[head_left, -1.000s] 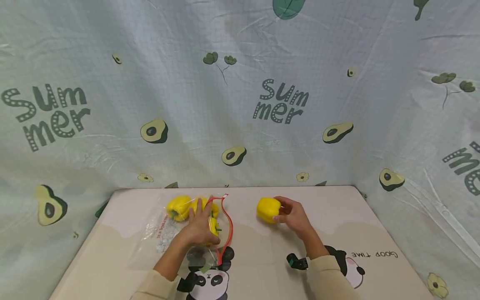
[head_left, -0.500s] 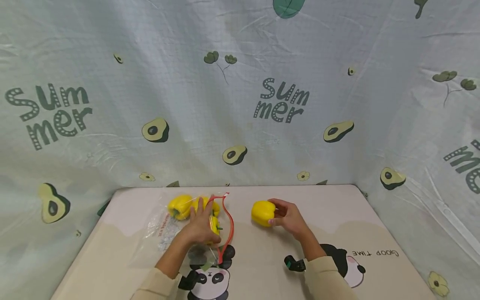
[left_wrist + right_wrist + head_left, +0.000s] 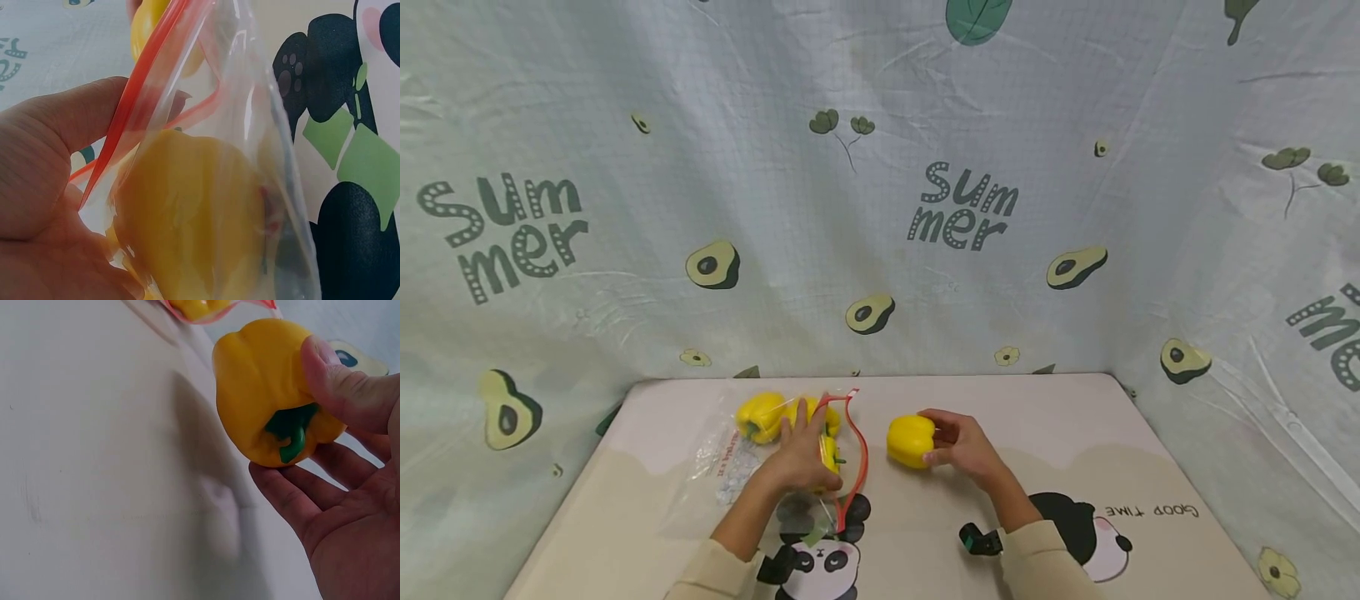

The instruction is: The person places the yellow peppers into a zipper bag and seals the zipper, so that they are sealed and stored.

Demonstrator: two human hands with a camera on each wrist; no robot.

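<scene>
My right hand (image 3: pixel 967 450) grips a yellow bell pepper (image 3: pixel 909 442) between thumb and fingers. The right wrist view shows its green stem (image 3: pixel 294 440) facing the palm, with its shadow on the table below. Left of it lies a clear plastic bag (image 3: pixel 688 500) with a red zip edge (image 3: pixel 862 450), its mouth parted toward the held pepper. Several yellow bell peppers (image 3: pixel 760 417) are inside the bag. My left hand (image 3: pixel 797 458) is spread at the mouth, fingers extended over the peppers. In the left wrist view, the thumb (image 3: pixel 94 109) passes behind the red edge.
A light tabletop (image 3: pixel 662 433) bears printed pandas (image 3: pixel 823 562) and lettering. Behind it and along the sides hangs a pale curtain (image 3: pixel 790 250) with avocado prints. A small black wrist device (image 3: pixel 981 540) sits near my right sleeve.
My right hand has moved left and slightly nearer to me with the bell pepper, closer to the bag's mouth. The left hand and the bag have stayed in place.
</scene>
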